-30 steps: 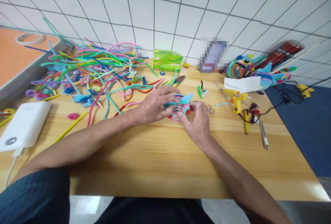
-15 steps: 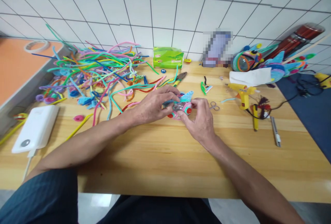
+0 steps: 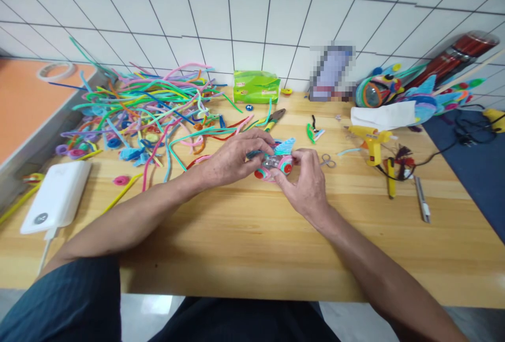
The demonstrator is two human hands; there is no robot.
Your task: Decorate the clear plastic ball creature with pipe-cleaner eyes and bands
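A small pipe-cleaner craft piece, pink and teal with red round ends and a pale blue fin, rests on the wooden table at its middle. My left hand grips its left side with curled fingers. From the right, my right hand pinches its right end near a red round part. Both hands hide much of the piece.
A big heap of coloured pipe cleaners covers the back left. A white power bank lies at left. A green tissue pack, pliers, small scissors, yellow glue gun, a knife and finished crafts are at the back and right.
The view has shifted slightly; both hands stay on the craft piece, with my fingers adjusting their hold a little and more of the red round ends showing.
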